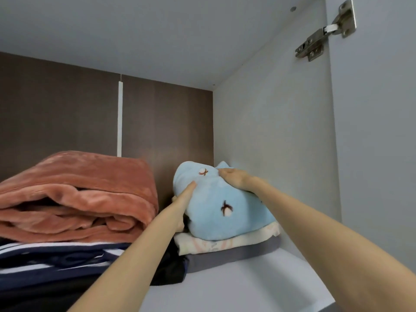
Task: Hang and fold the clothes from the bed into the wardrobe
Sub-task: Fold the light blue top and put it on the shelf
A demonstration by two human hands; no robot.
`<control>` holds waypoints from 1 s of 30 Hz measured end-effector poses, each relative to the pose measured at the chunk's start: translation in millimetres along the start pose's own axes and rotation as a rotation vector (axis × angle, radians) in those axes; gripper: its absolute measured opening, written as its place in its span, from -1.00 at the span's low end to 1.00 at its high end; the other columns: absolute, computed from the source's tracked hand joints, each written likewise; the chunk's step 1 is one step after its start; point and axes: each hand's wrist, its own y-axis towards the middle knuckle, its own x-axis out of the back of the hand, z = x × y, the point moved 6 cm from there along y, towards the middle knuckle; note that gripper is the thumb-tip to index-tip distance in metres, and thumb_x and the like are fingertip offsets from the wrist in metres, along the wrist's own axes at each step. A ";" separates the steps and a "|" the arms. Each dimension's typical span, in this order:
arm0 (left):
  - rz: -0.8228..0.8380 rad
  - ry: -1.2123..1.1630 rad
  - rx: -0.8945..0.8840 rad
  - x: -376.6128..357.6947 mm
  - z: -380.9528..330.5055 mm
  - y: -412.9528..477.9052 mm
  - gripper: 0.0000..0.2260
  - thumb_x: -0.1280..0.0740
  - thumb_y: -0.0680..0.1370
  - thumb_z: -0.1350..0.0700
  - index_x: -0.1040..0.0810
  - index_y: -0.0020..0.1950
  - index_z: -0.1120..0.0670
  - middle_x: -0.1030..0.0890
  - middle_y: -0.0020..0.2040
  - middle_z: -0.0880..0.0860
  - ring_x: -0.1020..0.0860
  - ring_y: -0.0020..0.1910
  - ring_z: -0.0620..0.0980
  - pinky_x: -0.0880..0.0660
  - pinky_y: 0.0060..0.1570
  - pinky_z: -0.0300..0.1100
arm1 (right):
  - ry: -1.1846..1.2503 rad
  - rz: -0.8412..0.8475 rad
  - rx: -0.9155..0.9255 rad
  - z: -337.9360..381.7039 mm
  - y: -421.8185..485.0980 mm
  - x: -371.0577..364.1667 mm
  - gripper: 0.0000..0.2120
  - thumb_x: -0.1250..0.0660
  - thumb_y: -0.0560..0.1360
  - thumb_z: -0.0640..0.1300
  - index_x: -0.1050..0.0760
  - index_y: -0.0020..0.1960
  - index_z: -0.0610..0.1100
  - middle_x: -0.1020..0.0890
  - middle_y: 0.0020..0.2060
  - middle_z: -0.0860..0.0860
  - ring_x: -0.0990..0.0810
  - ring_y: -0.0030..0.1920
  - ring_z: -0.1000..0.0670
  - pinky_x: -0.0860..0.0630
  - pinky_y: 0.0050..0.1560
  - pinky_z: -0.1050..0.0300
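Note:
A folded light-blue fleece garment (pixel 216 206) with small brown-and-white motifs lies on top of a short stack on the wardrobe shelf (pixel 258 280). Under it are a cream garment with pink marks (pixel 227 243) and a grey one (pixel 234 255). My left hand (pixel 182 199) presses against the blue garment's left side, thumb up along it, fingers hidden beneath. My right hand (pixel 236 179) rests flat on its top right, fingers straight.
A thick rust-coloured fleece blanket (pixel 76 197) sits at the left on a pile of navy-and-white striped clothes (pixel 56 260), with dark cloth (pixel 171 266) beside it. The wardrobe's side wall (pixel 276 143) stands close on the right, the open door with its metal hinge (pixel 326 32) beyond it.

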 end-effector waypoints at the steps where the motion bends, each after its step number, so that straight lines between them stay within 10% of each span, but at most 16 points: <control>1: -0.004 -0.004 -0.006 -0.2 -1.0 0.1 -0.29 -0.41 0.33 -0.38 -0.51 0.29 0.08 -0.57 0.22 0.12 -0.53 0.21 0.12 -0.43 0.29 0.02 | -0.006 -0.020 0.029 1.8 -3.1 3.0 -0.55 0.06 0.62 0.20 -0.26 0.47 0.22 -0.27 0.51 0.02 -0.23 0.49 -0.10 -0.11 0.48 -0.02; 6: 0.040 0.022 -0.072 -14.4 -20.6 -20.6 -0.53 -0.37 0.51 -0.01 -0.38 0.35 0.14 -0.57 0.03 0.15 -0.58 -0.07 0.12 -0.56 -0.04 -0.01 | -0.117 -0.059 0.123 15.2 -21.9 9.4 -0.56 0.06 0.59 0.29 -0.16 0.46 0.36 -0.24 0.52 0.05 -0.21 0.50 -0.13 -0.11 0.49 -0.16; 14: -0.183 0.258 -0.030 9.9 -43.3 -38.3 -0.47 -0.35 0.52 -0.04 -0.31 0.43 0.08 -0.48 0.31 0.17 -0.51 0.22 0.20 -0.49 0.18 0.03 | -0.195 0.038 0.136 45.4 -42.2 3.5 -0.55 0.17 0.63 0.18 -0.14 0.49 0.29 -0.17 0.54 0.04 -0.13 0.52 -0.15 0.00 0.51 -0.15; 18: -0.236 0.413 -0.226 15.2 -41.6 -48.6 -0.37 -0.19 0.63 0.05 0.10 0.59 0.06 -0.19 0.52 0.19 -0.28 0.43 0.21 -0.31 0.37 0.01 | -0.218 0.038 0.052 40.2 -56.0 -16.5 -0.53 0.18 0.61 0.16 -0.17 0.49 0.28 -0.22 0.52 0.05 -0.17 0.49 -0.18 -0.04 0.47 -0.22; 30: -0.277 0.835 -0.789 16.5 -88.5 -217.6 -0.52 -0.16 0.63 0.07 -0.17 0.54 -0.03 -0.42 0.38 0.14 -0.44 0.28 0.03 -0.29 0.09 -0.22 | 0.104 -0.325 0.350 86.5 -179.1 43.5 -0.67 -0.13 0.62 0.00 -0.45 0.34 0.02 -0.55 0.28 0.02 -0.48 0.28 -0.07 -0.45 0.22 -0.07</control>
